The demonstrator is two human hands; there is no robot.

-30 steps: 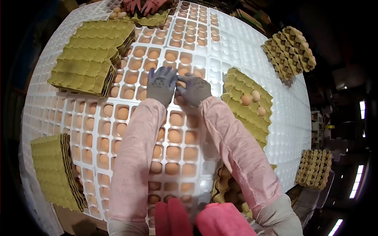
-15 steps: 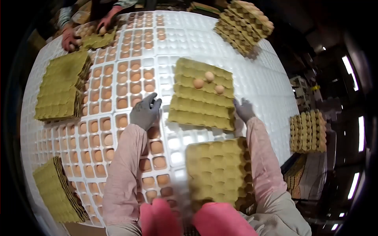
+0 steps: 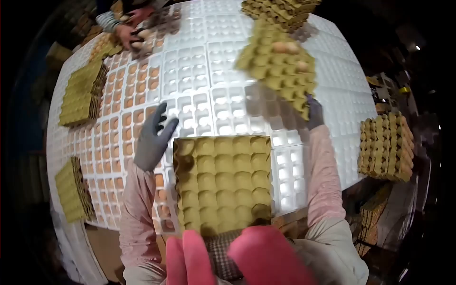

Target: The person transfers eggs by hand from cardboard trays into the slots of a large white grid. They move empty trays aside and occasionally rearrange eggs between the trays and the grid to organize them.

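My right hand (image 3: 316, 113), in a grey glove, grips the near right corner of a yellowish cardboard egg tray (image 3: 275, 66). The tray is tilted above the white table and casts a shadow below it. Brown eggs (image 3: 286, 47) ride on its far part, and a paler egg (image 3: 302, 66) sits by its right edge. My left hand (image 3: 154, 137) hangs over the white cells with thumb and fingers apart, holding nothing. Right of it, close to my body, lies another cardboard tray (image 3: 221, 178) with bare cups.
White cell trays (image 3: 190, 102) cover the table, and brown eggs (image 3: 114, 137) fill many cells at left. Cardboard stacks stand at left (image 3: 80, 95), near left (image 3: 71, 190) and far right (image 3: 285, 12). A stack with eggs (image 3: 384, 147) stands right. Across the table, a co-worker's hand (image 3: 127, 35) is among eggs.
The tray with the few eggs has gone from lying flat to tilted and farther off, with my right hand now gripping its corner. My left hand stays free. The view has shifted.
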